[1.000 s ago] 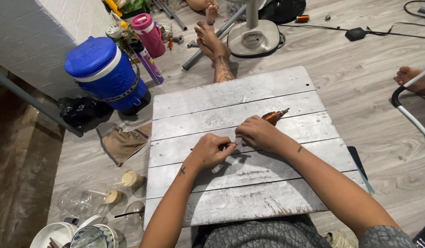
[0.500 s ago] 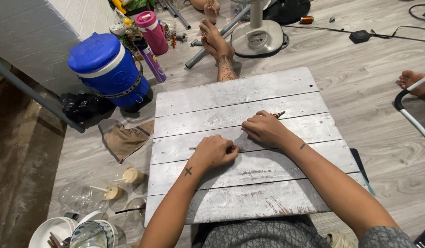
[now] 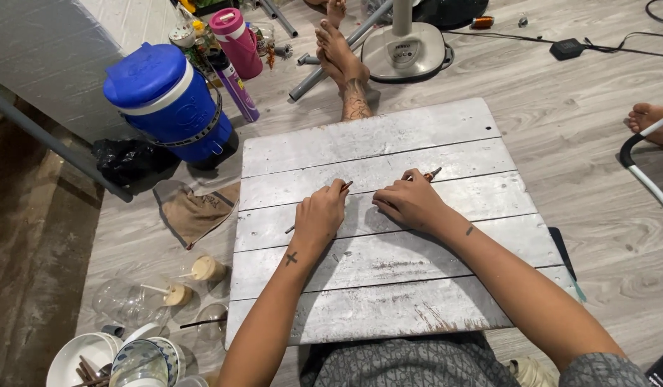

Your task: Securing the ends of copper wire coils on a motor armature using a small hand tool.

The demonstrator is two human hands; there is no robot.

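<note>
Both hands rest on the grey plank board [image 3: 388, 251] across the person's lap: the left hand [image 3: 320, 215] has its fingers curled around a thin stick [image 3: 343, 187] with a reddish tip, which lies slantwise on the second and third planks, and the right hand [image 3: 410, 202] is closed over a small tool [image 3: 433, 173] whose orange-and-dark end pokes out past the knuckles. The board bears no fresh marks or cuttings near the hands (only old scuffs), so I judge the work barely begun.

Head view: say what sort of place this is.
Probably a lived-in room at home, used as a floor workspace: wood-look floor, a fan base, a blue water cooler, used bowls beside the grey plank board.
</note>
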